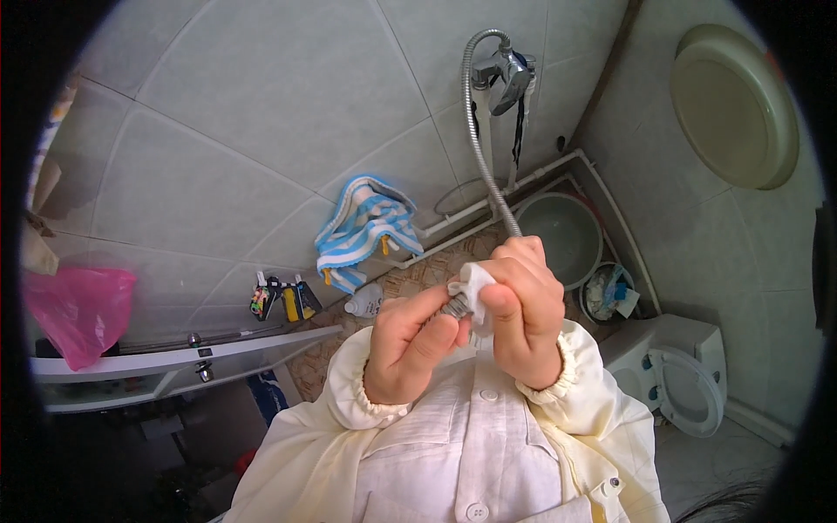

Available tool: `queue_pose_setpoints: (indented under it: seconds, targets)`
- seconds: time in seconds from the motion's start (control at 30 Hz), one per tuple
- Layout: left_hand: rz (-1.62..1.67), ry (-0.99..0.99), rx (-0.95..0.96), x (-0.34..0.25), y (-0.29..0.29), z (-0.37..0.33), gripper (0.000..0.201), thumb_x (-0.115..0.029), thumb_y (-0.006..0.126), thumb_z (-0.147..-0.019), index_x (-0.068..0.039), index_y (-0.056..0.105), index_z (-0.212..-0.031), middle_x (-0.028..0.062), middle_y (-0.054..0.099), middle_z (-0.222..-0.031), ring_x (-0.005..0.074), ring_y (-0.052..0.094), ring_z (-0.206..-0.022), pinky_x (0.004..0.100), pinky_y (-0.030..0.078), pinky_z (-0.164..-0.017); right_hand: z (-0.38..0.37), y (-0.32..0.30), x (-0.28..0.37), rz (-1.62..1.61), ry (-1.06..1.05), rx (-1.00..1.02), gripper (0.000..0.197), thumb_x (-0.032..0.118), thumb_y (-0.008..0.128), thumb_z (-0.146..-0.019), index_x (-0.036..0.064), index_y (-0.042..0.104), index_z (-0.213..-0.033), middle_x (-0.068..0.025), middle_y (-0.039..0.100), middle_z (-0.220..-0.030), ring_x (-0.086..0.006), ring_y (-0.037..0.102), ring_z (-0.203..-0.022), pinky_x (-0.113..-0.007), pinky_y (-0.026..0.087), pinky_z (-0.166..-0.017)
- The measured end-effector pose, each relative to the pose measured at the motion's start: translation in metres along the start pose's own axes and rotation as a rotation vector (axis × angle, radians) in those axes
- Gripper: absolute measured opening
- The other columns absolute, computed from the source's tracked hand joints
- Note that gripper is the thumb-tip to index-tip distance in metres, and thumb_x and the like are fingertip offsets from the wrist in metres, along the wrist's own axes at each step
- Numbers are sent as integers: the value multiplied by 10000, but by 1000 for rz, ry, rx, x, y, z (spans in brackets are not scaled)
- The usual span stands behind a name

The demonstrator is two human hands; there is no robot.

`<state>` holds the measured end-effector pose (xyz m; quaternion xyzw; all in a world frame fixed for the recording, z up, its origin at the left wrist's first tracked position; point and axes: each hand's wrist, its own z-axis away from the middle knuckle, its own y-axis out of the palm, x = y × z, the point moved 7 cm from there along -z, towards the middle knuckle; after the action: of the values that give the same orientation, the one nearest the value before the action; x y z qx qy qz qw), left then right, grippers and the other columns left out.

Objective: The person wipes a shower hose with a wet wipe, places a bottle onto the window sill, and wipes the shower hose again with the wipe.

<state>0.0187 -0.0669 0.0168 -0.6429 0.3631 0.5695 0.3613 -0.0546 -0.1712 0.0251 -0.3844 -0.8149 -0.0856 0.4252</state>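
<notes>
Both my hands are close together in front of my chest. A ribbed metal shower hose (475, 131) hangs from the wall tap (501, 77) and runs down behind my right hand (523, 318). My right fingers are closed on a white cloth or tissue (475, 292), pressing it against the hose. Thumb and fingers of my left hand (405, 349) pinch a ribbed grey metal piece of hose (455, 305) that sticks out beside the cloth. How the cloth lies around the hose is partly hidden by my fingers.
Below the tap stand a round grey tub (562, 240) and a waste bin (610, 292). A toilet (689, 388) is at the right. A blue-striped towel (366, 222) hangs left of centre, above a white bottle (364, 301). A pink bag (83, 314) lies by the white cabinet (174, 383).
</notes>
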Motion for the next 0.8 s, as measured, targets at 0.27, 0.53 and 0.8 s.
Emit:
queue_pose_setpoints:
  seconds: [0.27, 0.53, 0.8]
  targets:
    - [-17, -27, 87, 9, -3, -3, 339, -288, 504, -924, 35, 585, -858, 45, 571, -651, 123, 532, -568, 239, 414, -543, 10, -4, -31, -512, 582, -143, 188, 165, 562, -882, 4, 657, -890, -85, 639, -778, -169, 535, -689, -270, 397, -691]
    - [-202, 126, 111, 1, 0, -9, 236, -206, 576, -888, 28, 602, -901, 54, 556, -625, 118, 520, -521, 256, 395, -496, -3, -6, -10, -158, 221, 19, 134, 113, 594, -830, -6, 651, -853, -58, 619, -720, -173, 521, -593, -289, 384, -717]
    - [-215, 166, 24, -6, -7, -13, 229, -179, 617, -864, 34, 599, -947, 53, 579, -636, 111, 530, -516, 231, 405, -504, 5, -36, -55, -668, 444, -487, 306, 224, 461, -964, -36, 622, -937, -85, 621, -938, -123, 548, -884, -264, 413, -797]
